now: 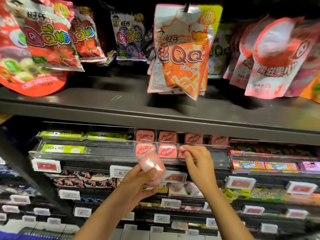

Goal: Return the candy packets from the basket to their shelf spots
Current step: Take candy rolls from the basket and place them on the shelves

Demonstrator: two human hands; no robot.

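Observation:
My left hand (138, 181) grips a small stack of pink candy packets (152, 164) in front of the shelf. My right hand (197, 161) pinches another pink packet (182, 149) at the clear plastic tray (216, 154), right of two red Kissport packets (167, 151) standing in the front row. More Kissport packets (167, 136) fill the row behind. The basket is out of view.
A dark shelf board (121, 108) juts out just above the tray, with hanging QQ candy bags (180, 52) over it. Green gum packs (64, 148) lie left in the tray. Price tags (46, 165) and more sweets line the rows below.

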